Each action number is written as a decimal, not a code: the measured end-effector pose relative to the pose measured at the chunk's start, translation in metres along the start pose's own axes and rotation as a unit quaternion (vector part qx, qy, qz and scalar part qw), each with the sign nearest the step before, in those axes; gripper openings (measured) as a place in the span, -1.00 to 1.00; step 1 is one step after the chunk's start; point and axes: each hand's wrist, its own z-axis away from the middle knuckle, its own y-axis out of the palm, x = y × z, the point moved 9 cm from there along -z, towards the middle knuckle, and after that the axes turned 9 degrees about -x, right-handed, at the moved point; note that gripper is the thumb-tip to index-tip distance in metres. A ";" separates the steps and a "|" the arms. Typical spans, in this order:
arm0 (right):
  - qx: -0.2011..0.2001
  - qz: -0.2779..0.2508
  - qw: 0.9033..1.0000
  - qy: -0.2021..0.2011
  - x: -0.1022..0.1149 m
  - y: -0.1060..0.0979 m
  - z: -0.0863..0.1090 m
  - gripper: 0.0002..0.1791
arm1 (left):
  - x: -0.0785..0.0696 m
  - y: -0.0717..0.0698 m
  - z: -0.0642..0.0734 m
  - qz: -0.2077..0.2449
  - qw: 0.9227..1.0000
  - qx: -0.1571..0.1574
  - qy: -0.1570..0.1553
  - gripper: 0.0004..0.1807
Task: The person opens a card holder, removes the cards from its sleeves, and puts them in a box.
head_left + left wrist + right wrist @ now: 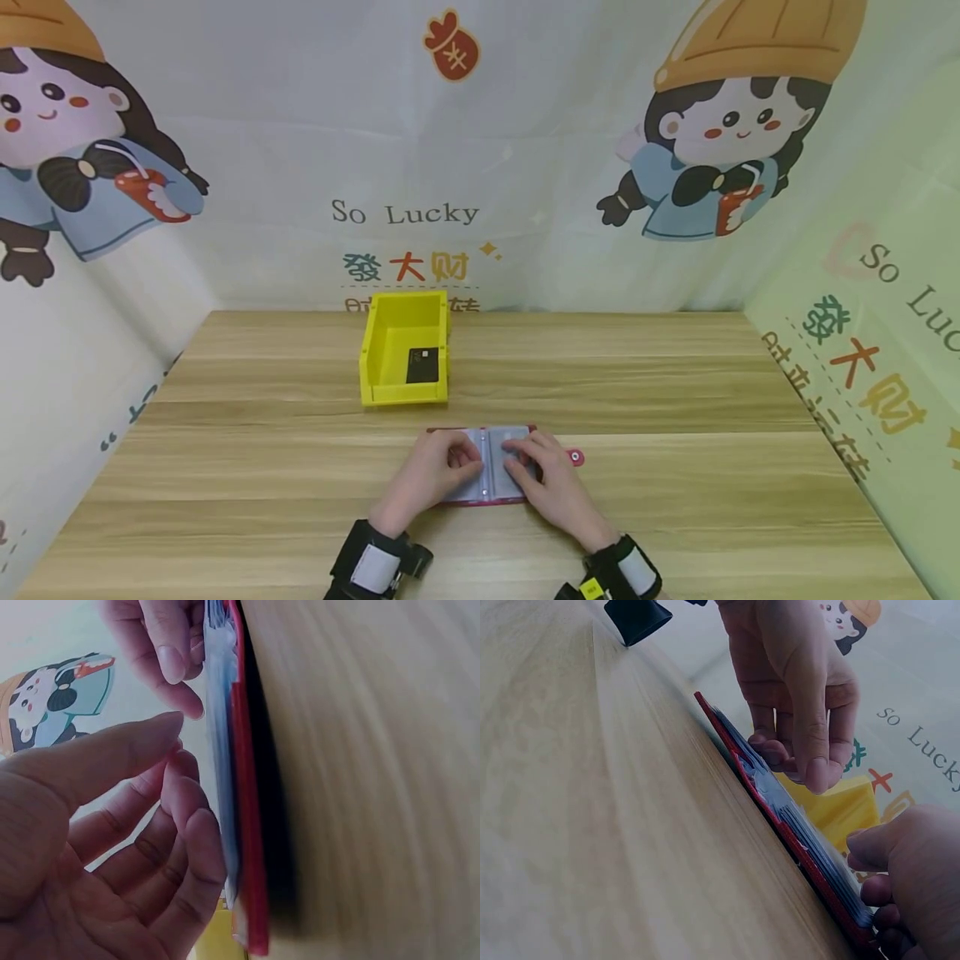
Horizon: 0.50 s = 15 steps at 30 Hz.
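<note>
A red-covered card holder [486, 467] lies open on the table, clear plastic sleeves showing on both sides of its middle spine. My left hand [438, 471] is over the left sleeves, fingers loosely bent and thumb near the index finger. In the left wrist view, nothing shows between that hand's [127, 840] fingertips, and its lower fingers touch or nearly touch the sleeves. Fingertips of my right hand [551, 483] rest at the right sleeves. In the right wrist view the right hand [915, 877] is beside the sleeves' edge; whether it grips one cannot be told.
A yellow bin [403, 396] stands behind the card holder, with a black card [423, 366] inside. A red snap tab [576, 457] sticks out right of the holder. Printed cloth [540, 275] hangs behind and beside the wooden table [262, 467].
</note>
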 end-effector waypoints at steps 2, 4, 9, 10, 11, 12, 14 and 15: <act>0.001 -0.001 1.000 0.001 0.000 0.000 0.000 -0.77 | 0.001 0.000 0.000 0.006 1.000 -0.003 0.000 -0.96; 0.001 0.001 1.000 0.004 -0.001 0.001 0.000 -0.77 | 0.002 0.001 0.000 0.013 1.000 -0.001 -0.002 -0.95; 0.001 0.004 1.000 0.008 -0.003 0.001 0.000 -0.77 | 0.005 0.006 0.001 0.031 0.999 0.017 -0.017 -0.89; 0.001 0.004 1.000 0.008 -0.003 0.001 0.000 -0.77 | 0.005 0.007 0.001 0.034 0.999 0.020 -0.019 -0.87; 0.001 0.002 1.000 0.007 -0.002 0.001 0.000 -0.77 | 0.005 0.008 0.001 0.034 0.999 0.021 -0.021 -0.86; 0.000 0.001 1.000 0.008 -0.002 0.001 0.000 -0.77 | 0.005 0.009 0.001 0.034 0.999 0.021 -0.021 -0.86; -0.001 -0.002 1.000 0.008 -0.002 0.000 0.000 -0.77 | 0.006 0.011 0.001 0.034 0.999 0.021 -0.023 -0.85; -0.002 -0.003 1.000 0.008 -0.002 -0.001 0.000 -0.77 | 0.006 0.011 0.001 0.037 0.999 0.020 -0.023 -0.85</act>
